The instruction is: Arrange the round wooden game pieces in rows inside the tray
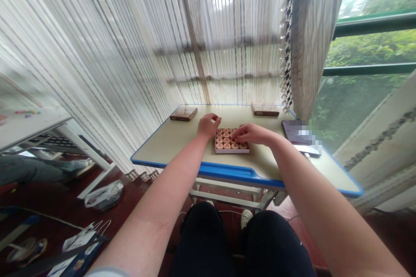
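Note:
A shallow open box stands on the desk in front of me, filled with rows of round wooden Chinese chess pieces; the characters I can make out on them are red. Over the box's right side reaches my right hand, fingers bent and pinched at a piece in the middle rows; its palm and fingers hide the pieces beneath. My left hand hovers by the box's back left corner, fingers loosely curved and apart, with nothing visible in them.
Closed wooden cases lie at the desk's back left and back right. A dark tablet-like device, partly blurred out, rests on the right. The desk has a raised blue edge. A person's leg shows at far left, near a plastic bag.

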A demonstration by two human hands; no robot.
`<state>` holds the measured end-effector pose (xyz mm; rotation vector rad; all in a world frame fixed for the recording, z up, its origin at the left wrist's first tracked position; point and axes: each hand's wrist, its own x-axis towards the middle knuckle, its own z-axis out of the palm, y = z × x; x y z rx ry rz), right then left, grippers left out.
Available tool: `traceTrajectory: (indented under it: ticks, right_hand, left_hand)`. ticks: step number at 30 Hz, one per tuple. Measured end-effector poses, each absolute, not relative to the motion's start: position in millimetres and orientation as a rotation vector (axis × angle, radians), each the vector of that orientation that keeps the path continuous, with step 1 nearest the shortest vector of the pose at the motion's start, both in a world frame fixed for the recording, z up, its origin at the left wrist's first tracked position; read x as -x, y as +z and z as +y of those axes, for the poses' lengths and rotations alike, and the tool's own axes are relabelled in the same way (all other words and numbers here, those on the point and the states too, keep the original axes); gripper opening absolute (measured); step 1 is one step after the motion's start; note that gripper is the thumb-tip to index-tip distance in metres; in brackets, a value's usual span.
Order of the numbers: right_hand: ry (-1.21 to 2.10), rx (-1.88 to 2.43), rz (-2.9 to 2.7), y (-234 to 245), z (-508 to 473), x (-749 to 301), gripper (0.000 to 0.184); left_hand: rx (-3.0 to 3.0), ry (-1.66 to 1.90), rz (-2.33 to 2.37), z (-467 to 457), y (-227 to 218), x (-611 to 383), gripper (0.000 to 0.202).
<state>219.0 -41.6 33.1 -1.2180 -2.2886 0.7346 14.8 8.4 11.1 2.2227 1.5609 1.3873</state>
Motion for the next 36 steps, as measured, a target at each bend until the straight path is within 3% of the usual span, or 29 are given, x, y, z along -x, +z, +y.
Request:
traceTrajectory:
  ticks: [9, 21, 36]
  right_hand:
    - [0.775, 1.215, -2.259, 39, -46, -218, 0.021]
    - [0.578, 1.336, -2.082, 47, -47, -221, 0.023]
    - [0.647, 1.475, -2.286, 44, -47, -226, 0.019]
  left_hand:
    - [-2.237, 1.352, 1.567, 9, 10, -14, 0.022]
    - [-2.256, 1.316, 1.590, 12, 5, -12, 0.023]
    - [-2.338, 1.253, 1.690, 8, 7, -12, 0.021]
